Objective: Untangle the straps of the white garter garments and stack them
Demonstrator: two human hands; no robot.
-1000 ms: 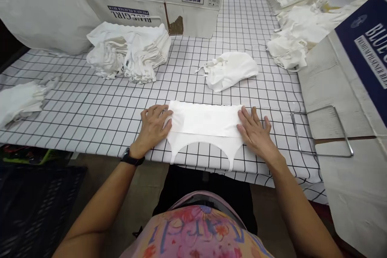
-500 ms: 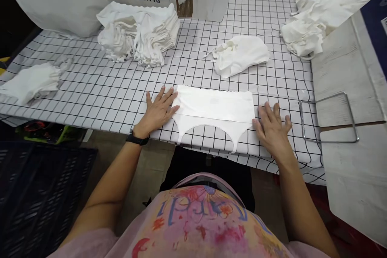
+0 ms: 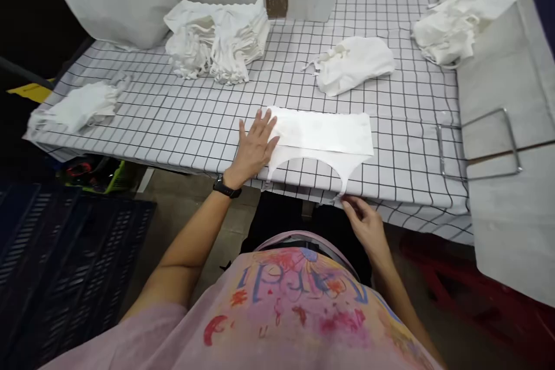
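Observation:
A white strappy top (image 3: 323, 130) lies flat at the front of the checked tablecloth (image 3: 195, 133), its straps reaching over the near edge. My left hand (image 3: 255, 147) rests with fingers spread on the left side of the top. At the table's edge, my right hand (image 3: 364, 222) has its fingers closed at the lower end of the right strap. The fingertips are partly hidden there. Beyond the top lies a loose white garment (image 3: 358, 63), apart from both hands.
A stack of folded white garments (image 3: 221, 40) stands by a carton (image 3: 303, 0) at the back. More white garments (image 3: 78, 107) lie at left and a pile (image 3: 451, 29) at right. A cardboard flap (image 3: 511, 202) borders the right side, near a bent metal wire frame (image 3: 515, 144).
My right hand has left the table beside the top and moved down and inward to the right strap's end, its fingers closing. My left hand has shifted further onto the top. The view has moved slightly.

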